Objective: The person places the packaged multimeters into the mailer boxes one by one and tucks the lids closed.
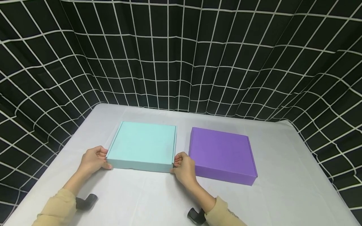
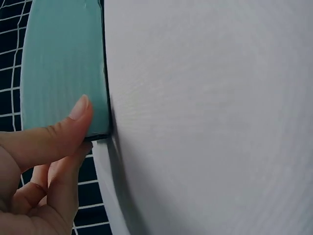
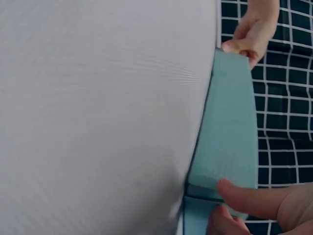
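A flat, closed light-teal cardboard box (image 1: pixel 142 142) lies on the white table, left of the middle. My left hand (image 1: pixel 92 159) grips its near left corner; in the left wrist view the thumb (image 2: pixel 73 117) lies on the front face, with the fingers round the side. At the near right corner my right hand (image 1: pixel 184 168) holds the box, its thumb (image 3: pixel 244 198) against the front edge in the right wrist view. A flat purple box (image 1: pixel 222 152), also closed, sits just right of my right hand.
A white cloth covers the table (image 1: pixel 285 175). Behind and beside it hangs a black curtain (image 1: pixel 175 56) with a white grid. Black curved pieces stick out by both sleeves, one at the left (image 1: pixel 87 201) and one at the right (image 1: pixel 195 216).
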The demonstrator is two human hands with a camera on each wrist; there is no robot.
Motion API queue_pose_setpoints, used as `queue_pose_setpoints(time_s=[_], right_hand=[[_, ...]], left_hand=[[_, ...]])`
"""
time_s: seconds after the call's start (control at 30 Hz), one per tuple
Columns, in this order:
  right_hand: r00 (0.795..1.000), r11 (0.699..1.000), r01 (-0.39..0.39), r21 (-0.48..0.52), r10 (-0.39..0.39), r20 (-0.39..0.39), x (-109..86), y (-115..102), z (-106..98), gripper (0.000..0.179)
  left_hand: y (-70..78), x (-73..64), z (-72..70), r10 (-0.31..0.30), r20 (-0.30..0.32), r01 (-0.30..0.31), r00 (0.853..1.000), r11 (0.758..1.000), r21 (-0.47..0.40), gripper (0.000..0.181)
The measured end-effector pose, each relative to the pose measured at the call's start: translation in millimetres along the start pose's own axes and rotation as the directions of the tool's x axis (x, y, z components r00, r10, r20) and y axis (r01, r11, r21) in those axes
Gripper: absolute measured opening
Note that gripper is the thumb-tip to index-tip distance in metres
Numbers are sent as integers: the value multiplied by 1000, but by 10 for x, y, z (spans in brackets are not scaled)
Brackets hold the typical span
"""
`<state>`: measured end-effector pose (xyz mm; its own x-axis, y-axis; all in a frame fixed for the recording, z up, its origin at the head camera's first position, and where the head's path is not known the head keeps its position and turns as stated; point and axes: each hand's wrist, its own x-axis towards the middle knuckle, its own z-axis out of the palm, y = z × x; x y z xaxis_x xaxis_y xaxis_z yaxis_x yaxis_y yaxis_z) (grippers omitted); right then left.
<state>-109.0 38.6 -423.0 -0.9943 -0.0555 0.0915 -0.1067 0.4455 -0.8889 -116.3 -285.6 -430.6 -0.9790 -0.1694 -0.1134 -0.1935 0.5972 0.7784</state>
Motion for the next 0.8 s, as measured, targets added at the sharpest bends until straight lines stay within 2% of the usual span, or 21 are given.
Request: queue_pose_setpoints(time_s=[0.1, 0.17, 0.27, 0.33, 0.37, 0.43, 0.5, 0.57, 0.63, 0.67, 0.7, 0.8], right_hand=[[994, 999, -39, 26, 35, 108, -14, -16, -106, 30], [977, 997, -69, 37, 60, 203, -24, -32, -219, 32], [941, 991, -108, 73, 79, 328, -38, -56, -435, 36], [926, 986, -124, 107, 77, 368, -43, -69, -574, 37], [925, 984, -126, 123, 72, 373, -46, -71, -634, 36], [936, 985, -104, 134, 52, 348, -53, -60, -728, 34], [958, 992, -45, 118, 10, 287, -64, -38, -783, 31], [976, 998, 38, 58, -49, 212, -84, 1, -810, 30], [980, 985, 152, -82, -140, 139, -107, 50, -817, 33], [976, 965, 204, -165, -187, 111, -117, 77, -818, 36], [969, 934, 247, -257, -231, 92, -129, 105, -820, 41], [937, 790, 326, -519, -343, 65, -146, 197, -830, 59]], left_hand=[[2, -31, -14, 47, 35, -50, 998, 994, 100, 53], [6, -61, -27, 72, 87, -85, 994, 985, 153, 60], [30, -94, -50, 111, 137, -139, 984, 966, 218, 86], [64, -117, -68, 128, 136, -158, 982, 958, 238, 98], [83, -129, -77, 134, 127, -162, 983, 955, 247, 102], [121, -148, -96, 150, 102, -172, 983, 949, 266, 104], [163, -179, -100, 178, 71, -191, 981, 938, 288, 99], [199, -205, -92, 227, 34, -225, 973, 915, 335, 97], [222, -224, -76, 305, -21, -273, 952, 878, 392, 95], [232, -232, -64, 352, -49, -300, 935, 856, 422, 93], [235, -234, -55, 397, -74, -325, 915, 831, 451, 91], [235, -224, -36, 528, -125, -387, 840, 745, 543, 87]])
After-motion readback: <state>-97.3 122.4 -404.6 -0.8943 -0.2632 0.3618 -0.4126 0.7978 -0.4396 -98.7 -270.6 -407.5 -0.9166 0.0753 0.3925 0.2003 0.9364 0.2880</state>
